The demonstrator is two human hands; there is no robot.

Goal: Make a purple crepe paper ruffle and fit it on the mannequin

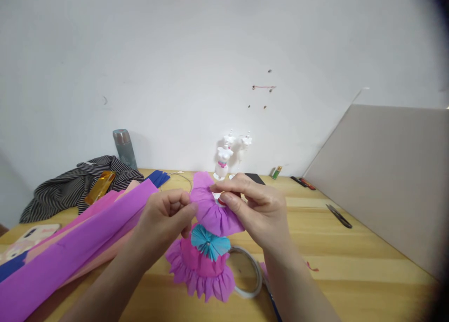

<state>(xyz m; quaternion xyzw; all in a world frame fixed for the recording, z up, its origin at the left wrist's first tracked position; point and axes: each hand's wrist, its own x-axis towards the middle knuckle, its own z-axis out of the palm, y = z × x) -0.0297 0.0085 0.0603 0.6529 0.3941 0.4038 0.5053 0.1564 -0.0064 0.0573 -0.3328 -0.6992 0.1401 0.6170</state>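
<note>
My left hand (171,214) pinches the left edge of a gathered purple crepe paper strip (217,219). On the other side, the thumb and fingers of my right hand (254,205) close on the same strip near the top of a small white dress form, whose upper part is mostly hidden. Below the strip spreads a pink crepe paper skirt (210,261) with a ruffled purple hem. A blue paper flower (210,241) sits at the front of its waist. A roll of tape (247,273) lies just right of the skirt, partly behind it.
Crepe paper sheets (87,237) lie at left, near a phone (38,233), striped cloth (66,186) and a bottle (124,149). White mini dress forms (223,158) stand by the wall. Scissors (338,216) rest at right, before a white panel (382,172).
</note>
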